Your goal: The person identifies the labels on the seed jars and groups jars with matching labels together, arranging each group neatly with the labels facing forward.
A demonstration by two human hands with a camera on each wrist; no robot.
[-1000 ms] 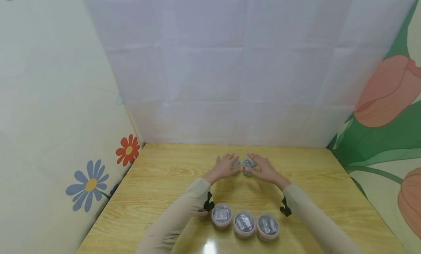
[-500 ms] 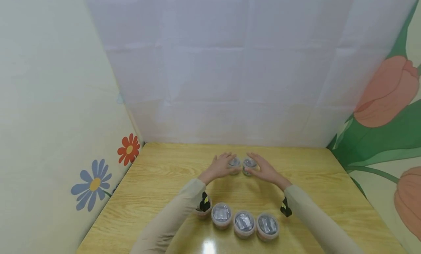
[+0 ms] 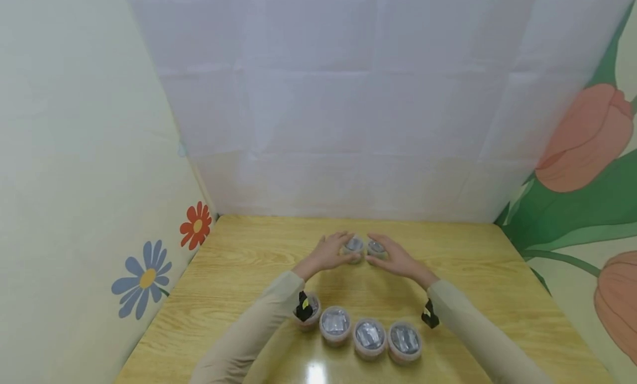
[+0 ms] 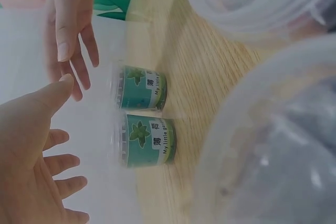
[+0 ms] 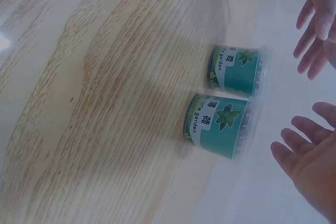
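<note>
Two small tubs stand side by side at the back of the table, each with a clear lid and a green leaf label reading "My little garden". My left hand is just left of the left tub, its fingers spread apart. On the other side, my right hand curves loosely beside the right tub, thumb and fingers overlapping its edge in the head view. From the wrists, the fingers of the left hand and the fingers of the right hand show above the lids with nothing held in them.
Several pinkish tubs with clear lids form a row nearer the front, among them a middle tub and a right-end tub. The left wrist's black camera mount overlaps the leftmost tub. A white sheet hangs behind the wooden table.
My left hand has drawn a little to the left, uncovering more of the left tub. My right hand has shifted slightly left, covering more of the right tub. The front row stays put.
</note>
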